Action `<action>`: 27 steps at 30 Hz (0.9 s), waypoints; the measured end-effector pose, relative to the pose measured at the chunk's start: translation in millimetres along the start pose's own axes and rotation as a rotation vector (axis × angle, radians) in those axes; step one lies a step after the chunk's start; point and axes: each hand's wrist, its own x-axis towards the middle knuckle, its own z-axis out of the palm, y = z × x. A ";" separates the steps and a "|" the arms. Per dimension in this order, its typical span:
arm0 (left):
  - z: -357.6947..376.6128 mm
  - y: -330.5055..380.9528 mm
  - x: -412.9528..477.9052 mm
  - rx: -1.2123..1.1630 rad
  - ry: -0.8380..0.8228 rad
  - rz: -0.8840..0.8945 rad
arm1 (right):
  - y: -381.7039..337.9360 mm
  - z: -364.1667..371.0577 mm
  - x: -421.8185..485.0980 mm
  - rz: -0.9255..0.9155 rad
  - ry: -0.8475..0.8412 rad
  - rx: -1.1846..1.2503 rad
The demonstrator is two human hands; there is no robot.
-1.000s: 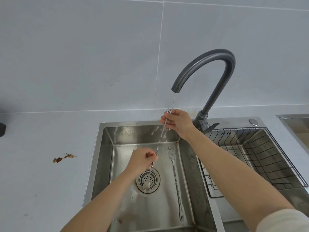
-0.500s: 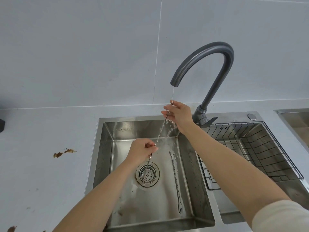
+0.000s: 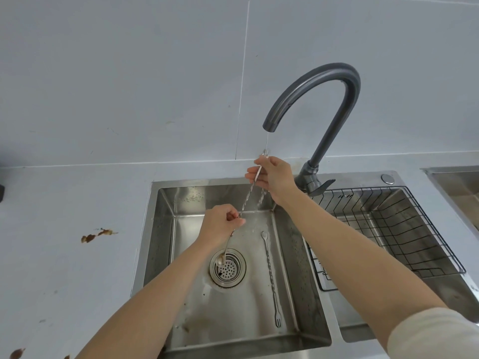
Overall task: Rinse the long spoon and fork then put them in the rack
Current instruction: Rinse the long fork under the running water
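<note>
Both my hands hold one long twisted-handle spoon (image 3: 248, 198) slanted over the sink. My right hand (image 3: 272, 178) grips its upper end under a thin stream from the grey tap (image 3: 329, 99). My left hand (image 3: 220, 225) grips the lower stem, and the spoon bowl hangs over the drain strainer (image 3: 228, 268). A second long utensil with a fork end (image 3: 270, 275) lies flat on the sink floor, right of the drain. The black wire rack (image 3: 404, 229) sits in the right basin.
The steel sink (image 3: 160, 229) is set in a pale counter. Brown stains (image 3: 97, 234) mark the counter to the left. A tap lever (image 3: 321, 186) sits behind the rack. Another steel basin edge (image 3: 456, 177) shows at far right.
The view has tilted down a little, showing more of the sink. My hands keep the same grip on the spoon under the running water, with the spoon bowl now lower over the drain.
</note>
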 end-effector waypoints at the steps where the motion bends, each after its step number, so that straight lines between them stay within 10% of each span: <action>1: -0.6 1.4 2.1 0.001 0.006 -0.003 | 2.7 0.1 -1.8 0.002 -0.029 -0.005; 27: -16.1 45.8 50.0 0.066 -0.022 0.171 | -13.8 -16.9 -1.5 -0.100 0.003 -0.029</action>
